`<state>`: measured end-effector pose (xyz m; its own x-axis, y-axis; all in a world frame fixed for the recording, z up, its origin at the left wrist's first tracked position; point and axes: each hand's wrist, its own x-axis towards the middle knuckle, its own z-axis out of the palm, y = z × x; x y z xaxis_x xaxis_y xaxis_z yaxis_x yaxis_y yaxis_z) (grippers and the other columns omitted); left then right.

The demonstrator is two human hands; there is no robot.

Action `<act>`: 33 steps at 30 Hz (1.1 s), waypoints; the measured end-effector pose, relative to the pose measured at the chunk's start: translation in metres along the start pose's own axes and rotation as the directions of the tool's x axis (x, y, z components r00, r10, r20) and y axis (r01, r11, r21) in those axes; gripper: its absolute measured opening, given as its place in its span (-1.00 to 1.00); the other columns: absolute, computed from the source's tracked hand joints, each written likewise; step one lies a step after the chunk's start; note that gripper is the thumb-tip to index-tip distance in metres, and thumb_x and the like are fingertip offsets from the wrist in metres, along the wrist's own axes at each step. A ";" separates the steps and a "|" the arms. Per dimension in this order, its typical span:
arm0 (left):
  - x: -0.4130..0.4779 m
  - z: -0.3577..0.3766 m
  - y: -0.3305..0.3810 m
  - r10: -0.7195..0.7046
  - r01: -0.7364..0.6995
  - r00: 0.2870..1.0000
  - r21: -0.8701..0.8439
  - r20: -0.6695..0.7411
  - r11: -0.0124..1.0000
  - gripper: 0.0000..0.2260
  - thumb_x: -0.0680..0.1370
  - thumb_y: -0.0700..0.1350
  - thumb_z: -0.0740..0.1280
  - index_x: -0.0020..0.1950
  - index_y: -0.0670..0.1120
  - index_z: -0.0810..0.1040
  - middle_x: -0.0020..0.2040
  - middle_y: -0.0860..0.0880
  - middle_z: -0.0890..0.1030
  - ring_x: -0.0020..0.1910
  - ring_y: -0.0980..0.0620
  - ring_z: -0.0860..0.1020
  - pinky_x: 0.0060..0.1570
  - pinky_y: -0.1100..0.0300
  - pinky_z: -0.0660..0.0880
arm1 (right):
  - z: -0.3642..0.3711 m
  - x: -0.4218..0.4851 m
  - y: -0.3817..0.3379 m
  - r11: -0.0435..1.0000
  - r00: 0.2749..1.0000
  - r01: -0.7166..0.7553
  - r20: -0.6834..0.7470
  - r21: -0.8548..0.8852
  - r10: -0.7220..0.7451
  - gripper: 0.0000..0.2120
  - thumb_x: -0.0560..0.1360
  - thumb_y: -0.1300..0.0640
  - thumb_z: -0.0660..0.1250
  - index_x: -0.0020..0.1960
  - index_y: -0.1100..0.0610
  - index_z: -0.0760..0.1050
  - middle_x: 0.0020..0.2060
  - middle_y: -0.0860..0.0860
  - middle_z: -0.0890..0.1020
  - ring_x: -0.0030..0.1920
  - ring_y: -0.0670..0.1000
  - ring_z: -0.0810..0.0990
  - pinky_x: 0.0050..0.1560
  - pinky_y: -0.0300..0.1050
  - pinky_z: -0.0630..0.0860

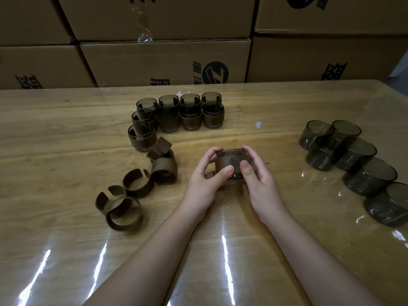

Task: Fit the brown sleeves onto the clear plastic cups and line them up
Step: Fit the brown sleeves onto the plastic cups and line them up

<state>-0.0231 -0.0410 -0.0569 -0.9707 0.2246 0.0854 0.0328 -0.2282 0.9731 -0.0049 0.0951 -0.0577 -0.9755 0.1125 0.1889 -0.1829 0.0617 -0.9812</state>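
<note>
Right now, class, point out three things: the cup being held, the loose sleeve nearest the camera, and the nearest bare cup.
held cup (229, 164), head view, its brown sleeve front.
nearest loose sleeve (124, 225), head view, near wall.
nearest bare cup (388, 209), head view, side wall.

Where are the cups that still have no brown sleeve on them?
In the head view, the bare cups sit bunched on the table's right side, right of both hands and the cup being fitted.
</note>
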 end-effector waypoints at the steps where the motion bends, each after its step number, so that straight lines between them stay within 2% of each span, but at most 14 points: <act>1: 0.000 0.000 0.000 0.000 0.000 1.000 -0.002 0.001 1.000 -0.61 0.35 -0.03 0.48 0.15 0.19 0.54 0.23 -0.05 0.52 0.00 -0.02 0.64 0.10 -0.02 0.58 | 0.000 0.000 0.000 1.000 1.000 -0.002 -0.003 0.000 0.002 -0.61 0.44 -0.14 0.19 0.27 -0.21 0.35 0.17 -0.27 0.49 0.18 -0.40 0.44 0.13 -0.50 0.37; 3: 0.001 0.000 -0.001 0.000 0.000 1.000 -0.008 0.003 1.000 -0.62 0.33 0.01 0.51 0.12 0.21 0.56 0.21 -0.02 0.53 -0.01 -0.02 0.64 0.10 -0.02 0.58 | 0.000 0.000 0.000 1.000 1.000 0.001 -0.009 -0.001 -0.001 -0.61 0.44 -0.15 0.19 0.27 -0.21 0.35 0.17 -0.28 0.49 0.18 -0.41 0.43 0.13 -0.51 0.37; 8: 0.002 0.000 -0.003 0.000 0.000 1.000 -0.014 -0.007 1.000 -0.67 0.39 -0.10 0.45 0.07 0.22 0.57 0.16 0.03 0.54 -0.03 -0.02 0.63 0.10 -0.05 0.58 | 0.002 0.001 0.000 1.000 1.000 0.019 -0.015 0.008 -0.019 -0.62 0.44 -0.12 0.19 0.26 -0.18 0.36 0.17 -0.28 0.48 0.15 -0.44 0.44 0.08 -0.54 0.35; 13: 0.003 0.001 -0.003 -0.018 0.016 0.999 -0.060 -0.030 0.998 -0.57 0.42 -0.08 0.49 0.24 0.13 0.49 0.24 -0.11 0.53 0.07 -0.04 0.64 0.07 -0.03 0.59 | 0.003 0.001 0.003 0.998 1.000 0.004 -0.023 0.055 -0.002 -0.63 0.44 -0.13 0.23 0.24 -0.22 0.37 0.19 -0.24 0.51 0.24 -0.30 0.46 0.18 -0.43 0.39; 16: 0.004 0.000 -0.003 -0.048 0.033 0.996 -0.174 -0.081 0.984 -0.46 0.37 -0.09 0.44 0.31 -0.02 0.38 0.23 -0.18 0.57 0.13 -0.06 0.62 -0.02 0.07 0.61 | 0.005 0.002 0.006 0.993 1.000 0.001 0.023 0.116 -0.004 -0.62 0.51 0.05 0.30 0.29 -0.17 0.33 0.15 -0.23 0.54 0.17 -0.31 0.52 0.10 -0.41 0.45; 18: 0.004 0.001 -0.003 -0.045 0.023 0.992 -0.185 -0.117 0.982 -0.49 0.35 -0.09 0.44 0.27 -0.07 0.39 0.23 -0.19 0.57 0.09 -0.05 0.64 -0.07 0.13 0.60 | 0.006 0.003 0.009 0.989 1.000 0.009 0.028 0.145 -0.013 -0.58 0.53 0.21 0.32 0.29 -0.13 0.33 0.08 -0.25 0.59 0.13 -0.29 0.56 0.03 -0.43 0.46; 19: 0.004 0.000 -0.003 -0.043 0.020 0.992 -0.181 -0.120 0.983 -0.51 0.35 -0.09 0.44 0.25 -0.06 0.41 0.23 -0.17 0.57 0.09 -0.04 0.64 -0.07 0.14 0.60 | 0.006 0.003 0.010 0.988 1.000 0.010 0.022 0.151 -0.013 -0.58 0.52 0.21 0.33 0.27 -0.14 0.35 0.06 -0.26 0.61 0.13 -0.28 0.56 0.03 -0.42 0.47; 22: 0.005 0.000 -0.005 -0.039 0.027 0.996 -0.141 -0.077 0.990 -0.53 0.36 -0.14 0.45 0.24 0.00 0.45 0.26 -0.10 0.56 0.15 -0.02 0.61 0.09 0.07 0.58 | 0.004 0.003 0.012 0.987 1.000 -0.006 -0.007 0.162 0.007 -0.60 0.41 0.00 0.36 0.23 -0.16 0.40 0.13 -0.19 0.62 0.22 -0.14 0.55 0.21 -0.18 0.49; 25: 0.006 -0.002 -0.007 -0.027 0.021 0.997 -0.084 -0.069 0.996 -0.56 0.43 -0.27 0.42 0.25 0.04 0.45 0.28 -0.06 0.54 0.17 0.03 0.60 0.21 0.03 0.52 | 0.002 0.004 0.013 0.985 1.000 -0.023 -0.014 0.169 0.026 -0.58 0.39 -0.04 0.36 0.24 -0.14 0.42 0.12 -0.19 0.63 0.22 -0.12 0.56 0.30 0.00 0.46; 29: 0.005 -0.002 -0.009 -0.016 0.012 0.996 -0.049 -0.082 0.999 -0.56 0.47 -0.30 0.40 0.28 0.00 0.42 0.30 -0.07 0.52 0.15 0.04 0.61 0.13 0.12 0.56 | 0.002 0.005 0.013 0.986 0.999 -0.041 -0.013 0.161 0.044 -0.60 0.42 0.01 0.33 0.25 -0.11 0.41 0.14 -0.14 0.62 0.21 -0.12 0.56 0.32 0.06 0.44; 33: 0.004 -0.001 -0.008 0.013 -0.014 0.998 -0.017 -0.064 1.000 -0.57 0.49 -0.35 0.37 0.26 0.01 0.40 0.28 -0.04 0.50 0.07 0.12 0.62 0.00 0.27 0.54 | 0.001 0.005 0.013 0.986 0.998 -0.062 -0.005 0.155 0.064 -0.64 0.55 0.22 0.27 0.30 -0.04 0.37 0.22 -0.05 0.57 0.24 -0.10 0.54 0.36 0.07 0.41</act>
<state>-0.0275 -0.0392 -0.0647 -0.9835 0.1601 0.0842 0.0426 -0.2472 0.9680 -0.0119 0.0957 -0.0695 -0.9845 0.1214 0.1264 -0.1387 -0.0994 -0.9853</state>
